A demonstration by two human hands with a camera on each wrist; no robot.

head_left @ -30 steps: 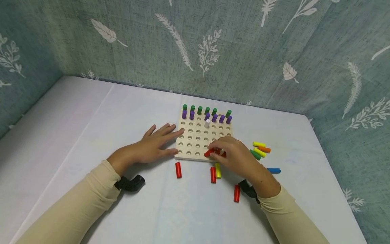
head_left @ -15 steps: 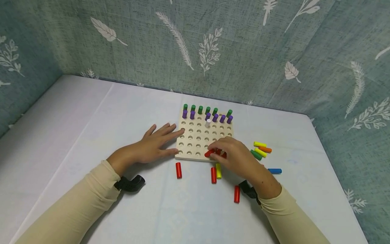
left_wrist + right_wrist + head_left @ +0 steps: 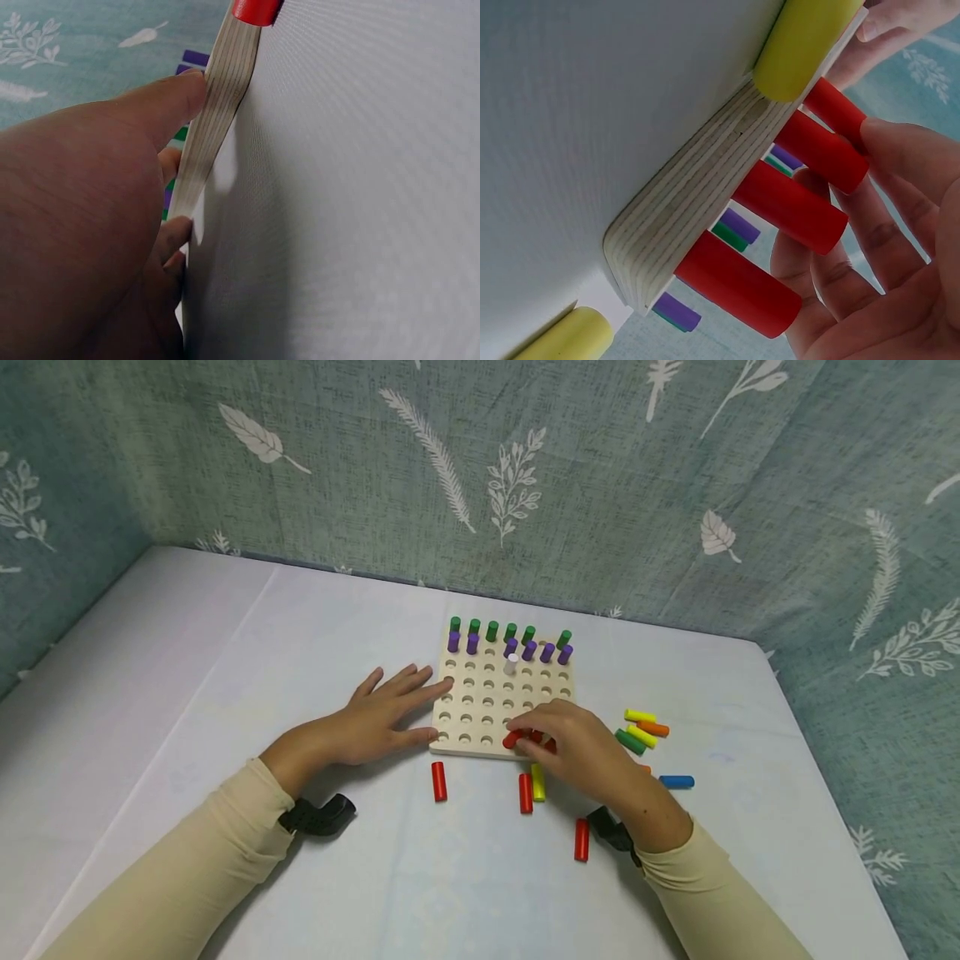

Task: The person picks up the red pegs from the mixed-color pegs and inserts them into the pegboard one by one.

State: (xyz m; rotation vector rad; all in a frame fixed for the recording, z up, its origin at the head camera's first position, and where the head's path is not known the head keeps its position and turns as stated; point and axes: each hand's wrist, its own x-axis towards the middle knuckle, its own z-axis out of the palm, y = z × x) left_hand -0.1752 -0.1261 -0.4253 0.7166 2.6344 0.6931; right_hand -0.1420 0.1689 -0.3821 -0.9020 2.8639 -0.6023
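A wooden pegboard [image 3: 477, 710] lies on the table, with rows of round holes. My left hand [image 3: 375, 718] is spread flat, its thumb and a fingertip at the board's left edge. At the front edge, the right hand [image 3: 577, 747] pinches a red peg [image 3: 512, 740] between thumb and fingers. In the right wrist view that peg [image 3: 836, 109] is the farthest in a line of several red pegs [image 3: 791, 206] standing in the front row. Green pegs [image 3: 492, 631] fill most of the back row, purple pegs [image 3: 528, 651] the row before it. One white peg [image 3: 512, 663] stands nearer the middle.
Loose red pegs [image 3: 439, 782] and a yellow peg [image 3: 537, 782] lie before the board. To its right are more yellow pegs, a green peg [image 3: 630, 742], an orange peg [image 3: 652, 728] and a blue peg [image 3: 677, 782]. A patterned curtain [image 3: 337, 468] hangs behind the table.
The right fingertips have shifted slightly left over the red peg, and less of it shows. My left hand stays at the board's edge.
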